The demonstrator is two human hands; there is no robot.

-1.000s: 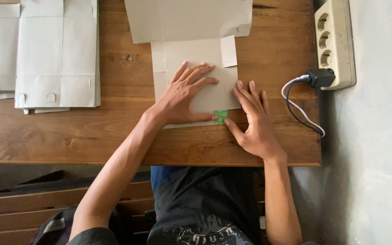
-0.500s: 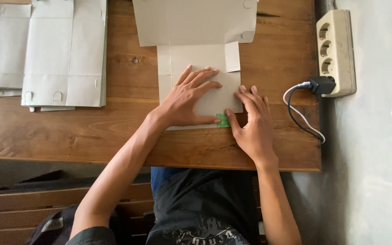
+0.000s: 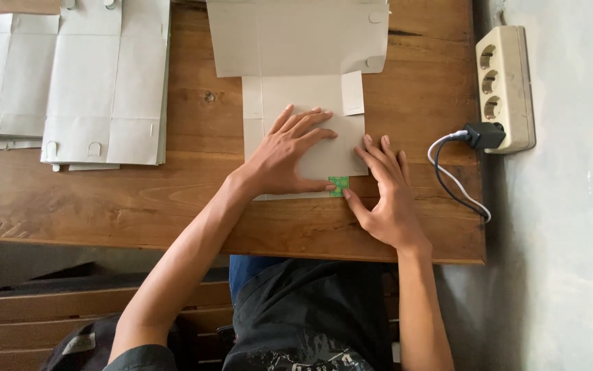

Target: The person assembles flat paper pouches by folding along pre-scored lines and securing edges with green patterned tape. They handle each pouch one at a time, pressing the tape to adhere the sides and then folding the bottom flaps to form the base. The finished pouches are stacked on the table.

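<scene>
hands [image 3: 337,175] flat on cardboard sheet [image 3: 310,103] — wooden table [image 3: 200,199]

A worn wooden table [image 3: 104,199] stands against a pale grey wall [image 3: 571,206] along its right edge. Wooden slats [image 3: 49,309] lie below its near edge.

My left hand [image 3: 284,159] covered much of the folded cardboard blank [image 3: 306,130], so its creases beneath were not visible. The green tab [image 3: 339,185] was too small to make out; possibly a sticker. The stack of flat blanks [image 3: 104,82] ran off the top edge, as did the leftmost sheets [image 3: 1,75].
</scene>
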